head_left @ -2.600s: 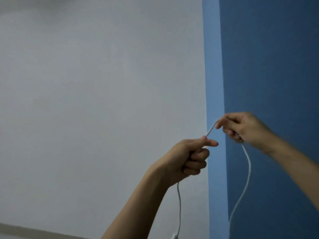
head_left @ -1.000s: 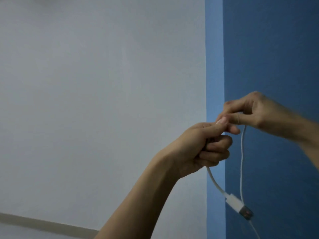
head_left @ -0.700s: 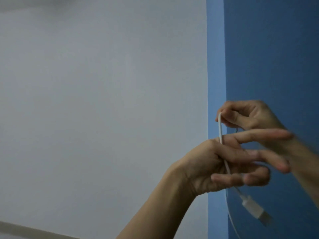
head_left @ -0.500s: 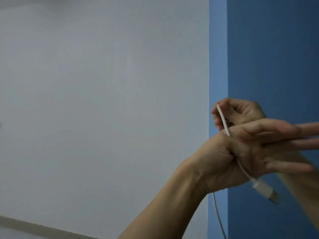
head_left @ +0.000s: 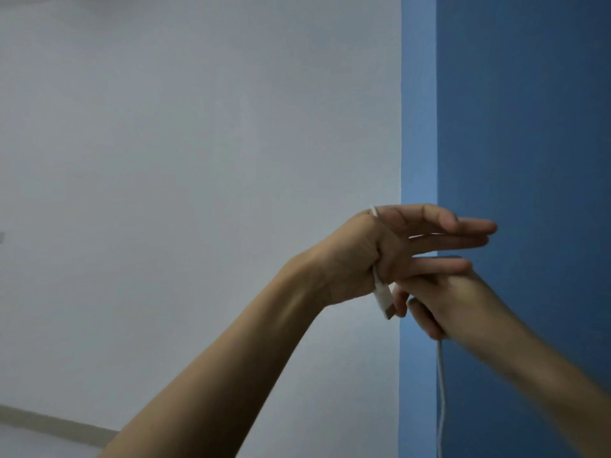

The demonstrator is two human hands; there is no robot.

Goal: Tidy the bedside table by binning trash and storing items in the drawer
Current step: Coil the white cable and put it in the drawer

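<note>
**Q:** Where is the cable, and what has hold of it?

**A:** The white cable (head_left: 440, 375) is up in the air, in front of the corner where the pale wall (head_left: 198, 127) meets the blue wall (head_left: 529, 127). It crosses the left hand (head_left: 390, 256) near the wrist. Its plug (head_left: 383, 297) hangs just below that palm. The left hand's fingers (head_left: 463, 241) are straight and flat, so it carries the cable without gripping it. The right hand (head_left: 463, 305), just beneath, curls round the cable. A free length drops from it out of view.

**Q:** How will it handle?

**A:** It is probably light, limp and smooth, and a loose loop would likely slide off straight fingers. The stiff plug looks like the surest place to pinch. Bending the cable sharply at the plug's neck would probably strain it. The drawer is not in view.
</note>
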